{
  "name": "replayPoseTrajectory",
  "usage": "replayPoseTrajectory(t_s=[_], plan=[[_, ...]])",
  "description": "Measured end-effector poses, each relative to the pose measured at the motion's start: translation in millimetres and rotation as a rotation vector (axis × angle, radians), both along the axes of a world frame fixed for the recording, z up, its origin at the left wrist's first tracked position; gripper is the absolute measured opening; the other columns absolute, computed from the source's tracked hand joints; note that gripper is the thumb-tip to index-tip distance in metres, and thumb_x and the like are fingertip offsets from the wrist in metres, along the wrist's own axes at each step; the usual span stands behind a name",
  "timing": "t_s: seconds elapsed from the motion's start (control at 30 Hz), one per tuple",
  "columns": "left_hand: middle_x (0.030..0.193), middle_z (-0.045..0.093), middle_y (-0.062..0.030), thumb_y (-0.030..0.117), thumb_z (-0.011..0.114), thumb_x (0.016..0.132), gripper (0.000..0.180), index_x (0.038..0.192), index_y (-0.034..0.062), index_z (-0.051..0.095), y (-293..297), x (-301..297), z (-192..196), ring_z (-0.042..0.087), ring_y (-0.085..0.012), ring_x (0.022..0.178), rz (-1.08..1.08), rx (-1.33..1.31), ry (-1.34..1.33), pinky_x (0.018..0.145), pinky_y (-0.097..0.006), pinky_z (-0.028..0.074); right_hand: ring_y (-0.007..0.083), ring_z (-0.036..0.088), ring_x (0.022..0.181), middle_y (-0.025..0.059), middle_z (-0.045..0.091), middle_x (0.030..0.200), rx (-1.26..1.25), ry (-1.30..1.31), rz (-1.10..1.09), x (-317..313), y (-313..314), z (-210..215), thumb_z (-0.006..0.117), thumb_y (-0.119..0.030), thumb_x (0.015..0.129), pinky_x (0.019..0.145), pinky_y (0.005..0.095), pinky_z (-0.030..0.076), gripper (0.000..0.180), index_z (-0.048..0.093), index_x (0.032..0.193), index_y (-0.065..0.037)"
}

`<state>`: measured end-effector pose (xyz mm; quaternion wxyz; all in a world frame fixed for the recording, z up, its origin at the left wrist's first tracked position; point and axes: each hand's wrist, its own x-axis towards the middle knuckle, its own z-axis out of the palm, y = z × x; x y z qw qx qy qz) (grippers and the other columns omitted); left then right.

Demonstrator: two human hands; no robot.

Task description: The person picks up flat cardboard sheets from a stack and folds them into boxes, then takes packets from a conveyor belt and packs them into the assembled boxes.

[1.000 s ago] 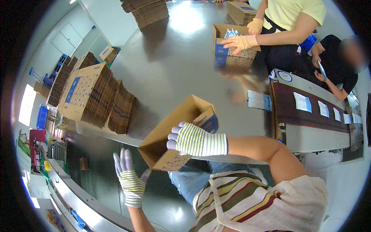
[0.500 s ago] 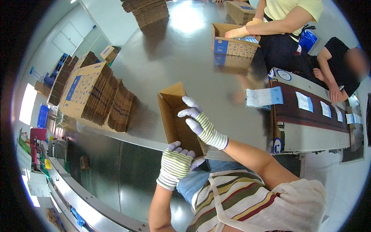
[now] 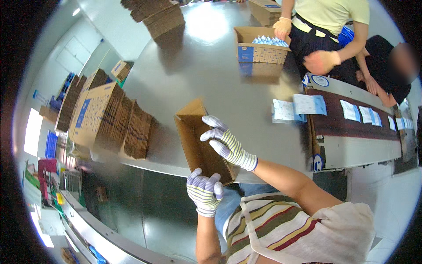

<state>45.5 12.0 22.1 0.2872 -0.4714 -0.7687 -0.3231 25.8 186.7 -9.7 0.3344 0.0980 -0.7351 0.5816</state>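
Note:
An open, narrow cardboard box (image 3: 200, 147) stands at the near edge of the metal table, its brown inside showing. My right hand (image 3: 231, 147), in a striped knit glove, lies over the box's right wall. Its fingers are stretched and spread across the opening. My left hand (image 3: 205, 194), gloved alike, is at the box's near left corner. Its fingers are loosely bent and apart, the thumb outside the box; whether the fingertips touch the cardboard is hard to see.
Stacks of flattened cartons (image 3: 94, 116) stand at the left table edge. At right, a dark conveyor belt (image 3: 347, 132) carries blue-white packets (image 3: 310, 104), some lying at its table end. Across the table, a co-worker in orange gloves stands by a filled carton (image 3: 263, 55).
My left hand has loosened at the box's near end, its thumb no longer under the edge. The co-worker's hands have come out of the carton, and another packet has reached the belt's end.

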Motion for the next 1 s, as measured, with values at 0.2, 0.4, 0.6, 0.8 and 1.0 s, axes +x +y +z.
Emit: replayPoseTrajectory(t_s=[0.2,0.4,0.6,0.8,1.0], plan=[[0.067,0.059,-0.0008,0.021,0.047,0.088,0.019,0.074,0.0124,0.055,0,1,-6,0.054,-0.0191,0.063,0.021,0.005,-0.004,0.085,-0.041,0.045,0.0306,0.029,0.134,0.0133,0.038,0.140,0.043,-0.025,0.013,3,1,2,0.049,-0.020,0.089,0.110,0.0417,0.022,0.019,0.063,0.099,-0.010],[0.068,0.060,-0.0010,0.020,0.045,0.089,0.018,0.076,0.0120,0.055,3,2,-2,0.055,-0.0186,0.063,0.034,-0.002,-0.017,0.086,-0.042,0.045,0.0300,0.028,0.134,0.0131,0.037,0.141,0.011,-0.005,0.028,-1,2,-4,0.049,-0.019,0.088,0.109,0.0412,0.023,0.020,0.063,0.099,-0.011],[0.068,0.059,-0.0002,0.020,0.047,0.088,0.017,0.076,0.0121,0.056,1,1,-1,0.055,-0.0183,0.064,0.031,0.000,-0.014,0.087,-0.041,0.044,0.0336,0.030,0.132,0.0155,0.039,0.139,0.010,-0.001,0.015,-2,0,-2,0.053,-0.017,0.085,0.110,0.0428,0.021,0.018,0.063,0.098,-0.011],[0.068,0.059,0.0001,0.020,0.047,0.088,0.017,0.075,0.0122,0.056,3,2,-3,0.055,-0.0188,0.066,0.053,-0.008,-0.026,0.087,-0.042,0.044,0.0301,0.031,0.133,0.0138,0.039,0.140,-0.002,0.038,0.070,-8,4,-4,0.049,-0.017,0.087,0.110,0.0415,0.022,0.020,0.064,0.100,-0.011],[0.070,0.061,-0.0001,0.019,0.048,0.087,0.015,0.076,0.0124,0.056,3,5,-4,0.056,-0.0188,0.066,0.065,-0.014,-0.026,0.087,-0.042,0.044,0.0294,0.034,0.130,0.0141,0.040,0.138,0.009,0.038,0.075,-9,4,-6,0.049,-0.018,0.088,0.108,0.0406,0.025,0.021,0.064,0.100,-0.010]])
